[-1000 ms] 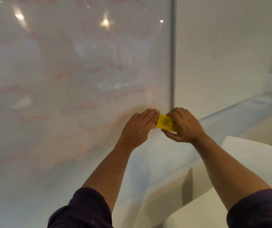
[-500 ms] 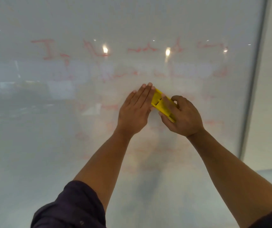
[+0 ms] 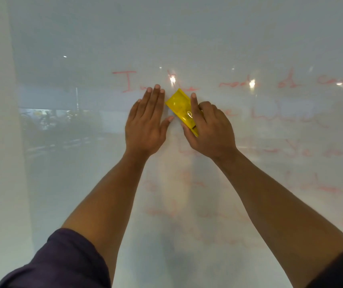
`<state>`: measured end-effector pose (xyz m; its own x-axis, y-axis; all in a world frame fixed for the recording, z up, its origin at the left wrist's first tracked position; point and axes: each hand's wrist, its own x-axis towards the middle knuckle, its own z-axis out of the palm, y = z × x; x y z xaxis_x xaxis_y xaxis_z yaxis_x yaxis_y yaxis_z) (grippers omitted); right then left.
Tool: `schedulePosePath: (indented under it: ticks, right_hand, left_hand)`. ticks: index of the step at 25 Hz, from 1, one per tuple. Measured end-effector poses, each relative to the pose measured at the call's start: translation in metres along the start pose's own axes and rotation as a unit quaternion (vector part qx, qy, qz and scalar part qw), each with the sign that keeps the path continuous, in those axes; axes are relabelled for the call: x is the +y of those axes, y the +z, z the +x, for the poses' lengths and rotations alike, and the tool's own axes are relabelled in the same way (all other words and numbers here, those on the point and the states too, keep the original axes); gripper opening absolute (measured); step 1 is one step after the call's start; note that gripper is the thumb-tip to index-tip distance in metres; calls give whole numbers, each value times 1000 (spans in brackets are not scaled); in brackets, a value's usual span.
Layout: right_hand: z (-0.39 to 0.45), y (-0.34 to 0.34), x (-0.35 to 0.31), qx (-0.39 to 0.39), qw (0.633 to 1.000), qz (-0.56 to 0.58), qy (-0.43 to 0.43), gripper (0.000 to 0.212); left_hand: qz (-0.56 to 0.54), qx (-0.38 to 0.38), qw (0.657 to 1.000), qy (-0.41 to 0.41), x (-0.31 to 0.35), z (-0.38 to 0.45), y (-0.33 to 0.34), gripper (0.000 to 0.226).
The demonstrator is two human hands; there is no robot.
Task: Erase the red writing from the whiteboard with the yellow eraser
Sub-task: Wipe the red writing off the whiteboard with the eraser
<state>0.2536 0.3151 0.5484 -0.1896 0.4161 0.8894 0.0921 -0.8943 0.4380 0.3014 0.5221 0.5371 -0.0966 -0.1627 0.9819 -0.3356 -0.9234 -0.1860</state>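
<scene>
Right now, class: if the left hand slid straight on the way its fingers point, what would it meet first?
The left hand lies flat on the whiteboard, fingers pointing up. It would probably first cross the red writing above its fingertips; the yellow eraser stays to its right.

From my remote station: the whiteboard [image 3: 83,183] looks glossy and smooth, mirroring ceiling lights. The eraser [image 3: 180,109] I see is shiny yellow plastic. The writing [image 3: 124,81] reads as faded, matt red. Sleeves [image 3: 62,260] appear dark cloth.
</scene>
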Motion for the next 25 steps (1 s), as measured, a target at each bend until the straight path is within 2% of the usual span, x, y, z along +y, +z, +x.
schedulePosePath:
  ticks: [5, 12, 14, 17, 21, 25]
  right_hand:
    - [35, 28, -18, 3, 999, 8, 34, 60]
    - [66, 61, -38, -3, 994, 92, 57, 52]
    - [76, 73, -45, 3, 996, 80, 38, 56]
    - [105, 89, -57, -3, 1000, 6, -17, 60]
    - [134, 108, -82, 15, 997, -76, -7, 47]
    - [130, 117, -87, 43, 990, -82, -102, 54]
  left_hand:
    - [33, 7, 998, -55, -65, 5, -2, 70]
    - [-23, 6, 990, -138, -111, 5, 14, 73]
    - [-38, -1, 987, -158, -117, 6, 21, 68]
    - [-36, 0, 989, -144, -125, 9, 27, 65]
    - [-47, -5, 992, -114, -143, 14, 24, 66]
    - [-67, -1, 992, -104, -148, 15, 23, 65]
